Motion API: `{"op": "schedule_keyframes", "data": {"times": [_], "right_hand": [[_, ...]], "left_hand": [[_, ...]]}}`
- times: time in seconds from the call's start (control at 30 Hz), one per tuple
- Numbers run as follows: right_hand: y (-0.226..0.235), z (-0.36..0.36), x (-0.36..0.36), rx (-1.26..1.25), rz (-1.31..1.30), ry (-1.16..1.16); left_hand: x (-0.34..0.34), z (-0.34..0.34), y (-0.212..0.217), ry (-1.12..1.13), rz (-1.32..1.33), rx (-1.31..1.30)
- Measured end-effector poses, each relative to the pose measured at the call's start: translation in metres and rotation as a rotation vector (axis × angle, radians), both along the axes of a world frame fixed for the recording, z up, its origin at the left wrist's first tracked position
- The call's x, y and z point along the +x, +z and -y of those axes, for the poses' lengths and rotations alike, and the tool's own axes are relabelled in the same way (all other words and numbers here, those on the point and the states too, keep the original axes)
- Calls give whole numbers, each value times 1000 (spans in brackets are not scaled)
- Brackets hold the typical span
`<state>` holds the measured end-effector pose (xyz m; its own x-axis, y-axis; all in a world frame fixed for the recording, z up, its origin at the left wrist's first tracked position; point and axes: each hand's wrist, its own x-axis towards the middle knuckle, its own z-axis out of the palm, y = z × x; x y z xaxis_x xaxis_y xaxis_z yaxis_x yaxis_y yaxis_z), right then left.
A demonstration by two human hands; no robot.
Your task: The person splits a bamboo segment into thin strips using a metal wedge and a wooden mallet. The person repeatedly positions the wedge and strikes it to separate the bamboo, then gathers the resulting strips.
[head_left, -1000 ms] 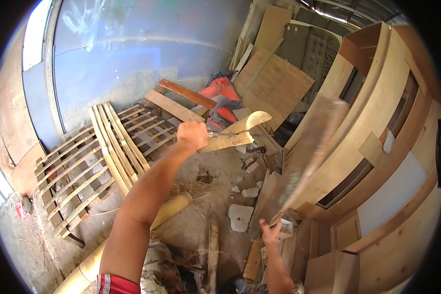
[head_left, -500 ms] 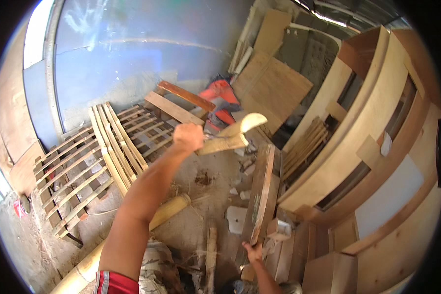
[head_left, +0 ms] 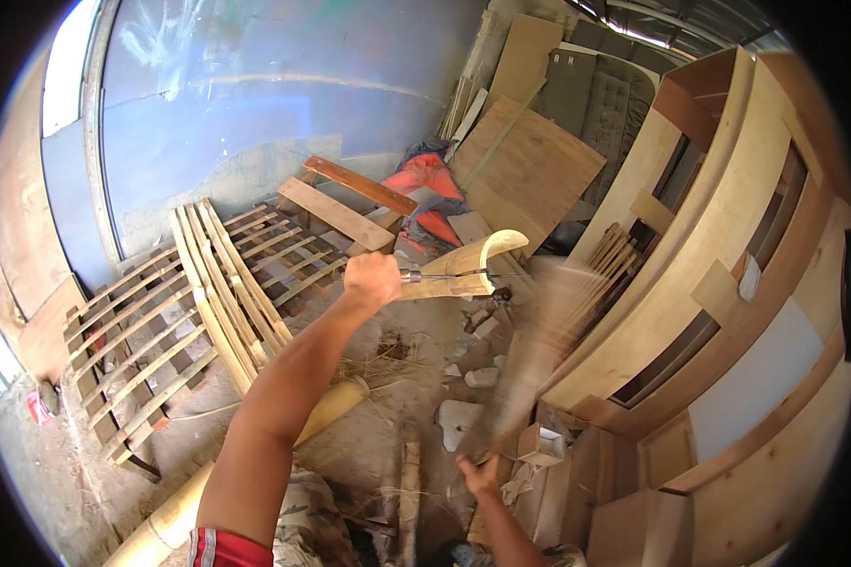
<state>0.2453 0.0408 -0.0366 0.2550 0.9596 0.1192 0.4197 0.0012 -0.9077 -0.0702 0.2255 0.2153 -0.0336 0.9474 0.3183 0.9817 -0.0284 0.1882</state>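
Observation:
My left hand [head_left: 373,279] is closed around the handle of a long-bladed knife [head_left: 410,276], held out ahead at about the middle of the view. Its thin dark blade lies at the end of a split bamboo piece [head_left: 459,257], whose curved, hollow half shows on the right; how deep the blade sits in it I cannot tell. Lower down, my right hand [head_left: 480,474] grips the near end of a long wooden board [head_left: 529,369]. The board is smeared by motion, its far end close to the bamboo and right of it.
A thick bamboo pole [head_left: 165,524] lies at the lower left. Behind it, bamboo strips [head_left: 222,283] rest on a slatted wooden frame [head_left: 142,340]. Wooden furniture [head_left: 671,312] stands along the right. Planks [head_left: 336,213] and orange cloth [head_left: 425,180] lie ahead by the blue wall [head_left: 274,85].
The board in my right hand has swung, its far end tipping to the right and blurring. My left hand has moved slightly right and down, and the knife blade shows more clearly against the bamboo.

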Motion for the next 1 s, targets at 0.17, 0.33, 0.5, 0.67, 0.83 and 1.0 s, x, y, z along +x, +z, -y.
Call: {"op": "schedule_keyframes", "data": {"times": [0.17,0.33,0.5,0.67,0.83,1.0], "right_hand": [[-7,39,30,-304,126,1],[53,18,24,242,-236,-13],[77,-36,43,597,-404,117],[-22,-11,23,234,-53,-127],[-3,24,14,-396,-29,73],[40,13,11,-20,-165,-171]], "left_hand": [[4,-8,21,13,-55,-3],[-7,-4,11,12,-80,-18],[-4,-9,5,-9,-74,-26],[4,-9,8,-51,-89,32],[-2,-9,13,-16,-181,-16],[-36,-1,6,85,-71,-13]]}}
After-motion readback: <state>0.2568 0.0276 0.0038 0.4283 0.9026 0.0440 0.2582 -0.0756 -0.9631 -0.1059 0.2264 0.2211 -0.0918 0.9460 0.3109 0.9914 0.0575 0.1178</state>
